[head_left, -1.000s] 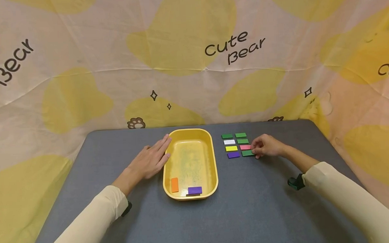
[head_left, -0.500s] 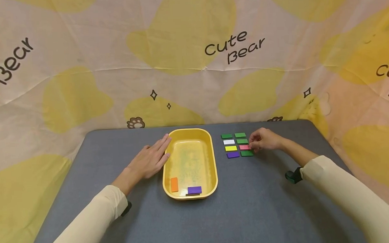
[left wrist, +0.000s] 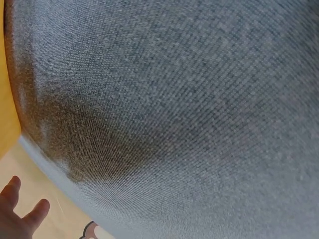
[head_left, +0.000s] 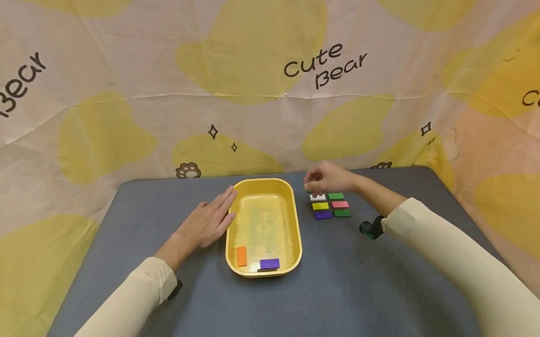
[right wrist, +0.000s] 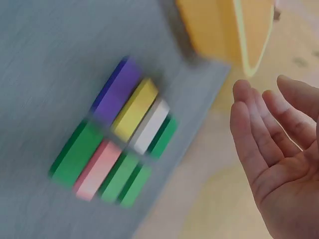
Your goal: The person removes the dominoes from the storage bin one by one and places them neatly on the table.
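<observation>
Now | yellow tray point(head_left: 294, 222) – orange block point(head_left: 242, 256), purple block point(head_left: 270, 263), maybe a dark one | both hands' fingers loose, empty.

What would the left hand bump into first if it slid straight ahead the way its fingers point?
Probably the yellow tray: the left hand lies flat on the grey table, its fingertips already at the tray's rim.
</observation>
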Demonstrator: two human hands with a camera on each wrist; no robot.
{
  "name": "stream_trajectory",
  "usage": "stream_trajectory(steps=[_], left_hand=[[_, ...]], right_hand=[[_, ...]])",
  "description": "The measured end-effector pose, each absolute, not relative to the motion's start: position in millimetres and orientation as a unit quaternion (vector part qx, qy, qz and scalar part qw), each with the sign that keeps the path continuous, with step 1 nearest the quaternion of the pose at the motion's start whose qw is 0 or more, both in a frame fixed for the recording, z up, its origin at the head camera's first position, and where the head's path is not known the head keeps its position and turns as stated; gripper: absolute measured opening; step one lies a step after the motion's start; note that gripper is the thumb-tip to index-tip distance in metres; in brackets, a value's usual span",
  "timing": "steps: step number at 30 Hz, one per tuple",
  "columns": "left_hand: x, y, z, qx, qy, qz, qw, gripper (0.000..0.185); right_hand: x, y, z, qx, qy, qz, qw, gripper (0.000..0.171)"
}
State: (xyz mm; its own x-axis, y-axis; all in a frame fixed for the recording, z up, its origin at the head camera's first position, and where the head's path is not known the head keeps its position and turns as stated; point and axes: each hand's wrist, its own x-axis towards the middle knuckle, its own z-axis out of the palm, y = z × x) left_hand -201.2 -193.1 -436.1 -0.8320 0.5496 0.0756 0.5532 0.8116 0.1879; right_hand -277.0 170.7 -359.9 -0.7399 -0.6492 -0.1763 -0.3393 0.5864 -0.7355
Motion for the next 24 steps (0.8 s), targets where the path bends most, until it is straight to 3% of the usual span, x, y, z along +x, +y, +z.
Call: stream_trajectory(steps=[10, 16, 24], left_hand=[[-202, -192, -438, -0.287, -0.953, -0.1, 0.013, 0.061], [-202, -193, -438, -0.285, -0.953, -0.1, 0.013, 0.061], [-202, -192, -439, -0.279, -0.955, -0.104, 0.004, 0.062]], right_hand=[[-268, 114, -371, -0.297, 0.825, -0.382, 0.293, 0.018], [-266, 96, -372, -0.29, 0.818, -0.355, 0.346, 0.03], [-264, 81, -381, -0.282, 0.801, -0.347, 0.398, 0.029]])
